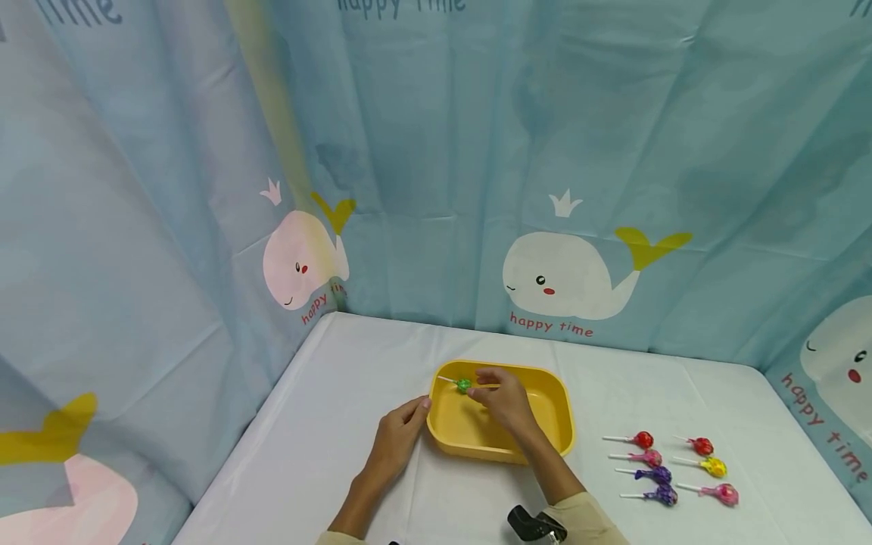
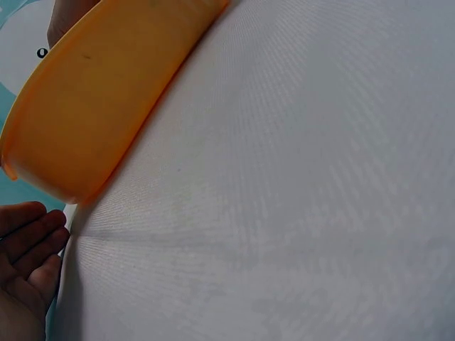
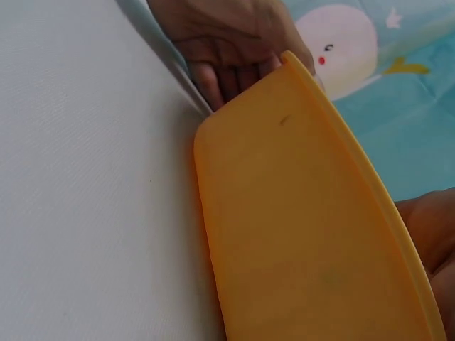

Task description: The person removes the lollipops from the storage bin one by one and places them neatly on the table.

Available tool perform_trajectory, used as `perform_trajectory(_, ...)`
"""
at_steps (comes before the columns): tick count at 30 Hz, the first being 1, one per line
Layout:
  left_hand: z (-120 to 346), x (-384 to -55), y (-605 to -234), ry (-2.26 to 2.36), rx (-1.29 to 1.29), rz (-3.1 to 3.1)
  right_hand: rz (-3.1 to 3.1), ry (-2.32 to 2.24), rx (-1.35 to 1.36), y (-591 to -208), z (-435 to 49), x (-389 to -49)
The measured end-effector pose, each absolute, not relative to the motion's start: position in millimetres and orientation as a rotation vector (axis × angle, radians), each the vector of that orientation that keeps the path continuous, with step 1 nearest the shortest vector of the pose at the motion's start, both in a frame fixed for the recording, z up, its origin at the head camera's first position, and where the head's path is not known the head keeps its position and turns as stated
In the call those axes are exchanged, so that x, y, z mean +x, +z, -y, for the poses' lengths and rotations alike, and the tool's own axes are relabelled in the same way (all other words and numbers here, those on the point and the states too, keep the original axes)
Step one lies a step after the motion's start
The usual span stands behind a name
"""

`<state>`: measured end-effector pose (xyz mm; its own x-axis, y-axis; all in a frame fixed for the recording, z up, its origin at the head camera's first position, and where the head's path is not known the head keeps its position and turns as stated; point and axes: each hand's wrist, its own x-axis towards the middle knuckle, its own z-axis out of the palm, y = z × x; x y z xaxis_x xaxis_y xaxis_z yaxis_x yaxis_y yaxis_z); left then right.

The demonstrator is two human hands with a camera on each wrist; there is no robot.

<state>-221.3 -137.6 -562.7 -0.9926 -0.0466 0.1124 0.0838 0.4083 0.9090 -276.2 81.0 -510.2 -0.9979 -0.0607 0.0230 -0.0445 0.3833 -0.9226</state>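
Observation:
A shallow yellow tray (image 1: 504,453) stands on the white-covered table. Inside it, near the back left corner, is a green lollipop (image 1: 464,386) with its white stick pointing left. My right hand (image 1: 506,399) reaches over the front rim into the tray. Its thumb and forefinger are spread, one fingertip right at the green candy. Alongside the tray's left end is my left hand (image 1: 400,430), fingers fairly straight and touching the wall near the rim. The left wrist view shows the left palm (image 2: 27,273) beside the tray's corner; the right wrist view mostly shows the tray's outer wall (image 3: 298,213).
Right of the tray, several lollipops lie in two columns with sticks pointing left, among them a red one (image 1: 643,439), a purple one (image 1: 664,495), a yellow one (image 1: 715,467) and a pink one (image 1: 727,495). A blue whale-print curtain (image 1: 436,265) hangs behind and beside the table.

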Motion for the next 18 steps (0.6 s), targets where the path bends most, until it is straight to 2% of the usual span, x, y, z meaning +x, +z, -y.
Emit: perform_trajectory(18,137,-220,-560,-1.652,-0.031,2.541,-2.655,-1.612,-0.122,-513,-67,-286)
